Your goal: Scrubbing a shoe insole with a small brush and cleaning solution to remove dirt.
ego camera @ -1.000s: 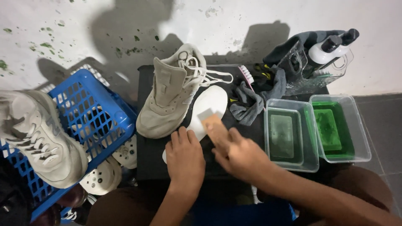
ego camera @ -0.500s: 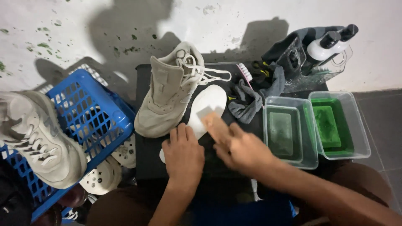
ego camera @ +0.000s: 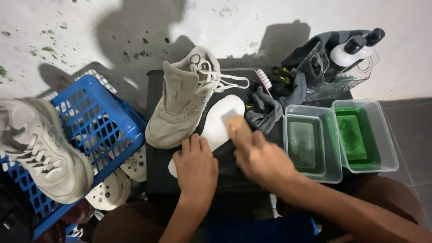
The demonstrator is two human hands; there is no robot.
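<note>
A white insole (ego camera: 220,121) lies on a black low table (ego camera: 155,175) beside a beige sneaker (ego camera: 182,101) with loose laces. My left hand (ego camera: 195,166) presses flat on the near end of the insole. My right hand (ego camera: 263,157) grips a wooden-backed brush (ego camera: 237,127) whose head rests on the middle of the insole; the hand looks motion-blurred.
Two clear tubs (ego camera: 310,141) (ego camera: 363,135) with green liquid stand at the right. A grey cloth (ego camera: 270,105), a pink-bristled brush (ego camera: 262,79) and bottles in a clear holder (ego camera: 348,51) sit at the back. A second sneaker (ego camera: 42,148) lies on a blue basket (ego camera: 96,130) at left.
My right hand and the brush have shifted slightly along the insole. My left hand stays pressed on the insole's near end.
</note>
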